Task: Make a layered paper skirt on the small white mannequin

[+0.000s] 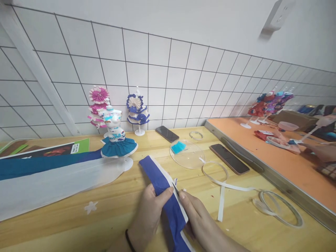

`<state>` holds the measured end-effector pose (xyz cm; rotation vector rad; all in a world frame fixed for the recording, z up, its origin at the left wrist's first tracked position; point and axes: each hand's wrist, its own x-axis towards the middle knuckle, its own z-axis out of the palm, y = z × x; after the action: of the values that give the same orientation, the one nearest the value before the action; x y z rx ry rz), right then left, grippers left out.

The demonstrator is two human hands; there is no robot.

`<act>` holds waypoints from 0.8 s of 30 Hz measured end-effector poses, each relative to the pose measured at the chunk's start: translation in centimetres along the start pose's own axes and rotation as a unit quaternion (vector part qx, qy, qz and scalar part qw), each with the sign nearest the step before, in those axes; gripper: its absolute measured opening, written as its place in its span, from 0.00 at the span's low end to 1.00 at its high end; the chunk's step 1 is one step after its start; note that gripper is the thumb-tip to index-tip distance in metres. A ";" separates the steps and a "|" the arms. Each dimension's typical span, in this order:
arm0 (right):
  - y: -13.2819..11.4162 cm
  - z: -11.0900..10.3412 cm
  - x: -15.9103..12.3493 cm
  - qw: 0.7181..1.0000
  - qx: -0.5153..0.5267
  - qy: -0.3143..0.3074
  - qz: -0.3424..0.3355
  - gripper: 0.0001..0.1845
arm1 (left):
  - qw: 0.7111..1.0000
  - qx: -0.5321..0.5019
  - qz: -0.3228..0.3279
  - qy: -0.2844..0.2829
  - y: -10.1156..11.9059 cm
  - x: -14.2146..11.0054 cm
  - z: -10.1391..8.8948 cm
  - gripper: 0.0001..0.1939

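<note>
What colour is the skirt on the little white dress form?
Teal skirt with a white hem, seen best in the head view.

This place looks like a craft workshop, or a craft classroom; which of the two, I cannot tell. The wooden table (118,199) is used as a work surface, and on it there are craft materials: coils of white tape (280,208), a clear round plate (187,154) with a piece of pleated turquoise paper (178,147), and long strips of teal and white material (52,175). Small dress forms also stand there, one (112,124) with a teal skirt, others with pleated pink (98,105) or blue-and-white (138,112) decoration. At the right, on an orange tabletop (244,143), are more dressed forms (270,103), and another person's hand (321,148) is beside craft pieces. The wall behind is covered with white tiles (160,80).
</note>
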<state>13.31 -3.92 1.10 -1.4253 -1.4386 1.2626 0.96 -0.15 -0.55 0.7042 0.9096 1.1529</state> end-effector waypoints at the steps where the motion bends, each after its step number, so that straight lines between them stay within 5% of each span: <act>1: -0.1 0.0 0.0 1.000 0.002 0.003 -0.002 0.22 | 1.000 0.012 0.002 -0.002 -0.2 0.0 -0.1 0.13; 24: 0.7 -0.1 0.3 0.999 -0.025 0.000 -0.026 0.23 | 1.000 0.001 -0.017 -0.013 -0.1 -0.2 0.2 0.12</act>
<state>13.56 -3.64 0.44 -1.4126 -1.5076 1.2019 1.13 -0.42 -0.54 0.7012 0.8981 1.1101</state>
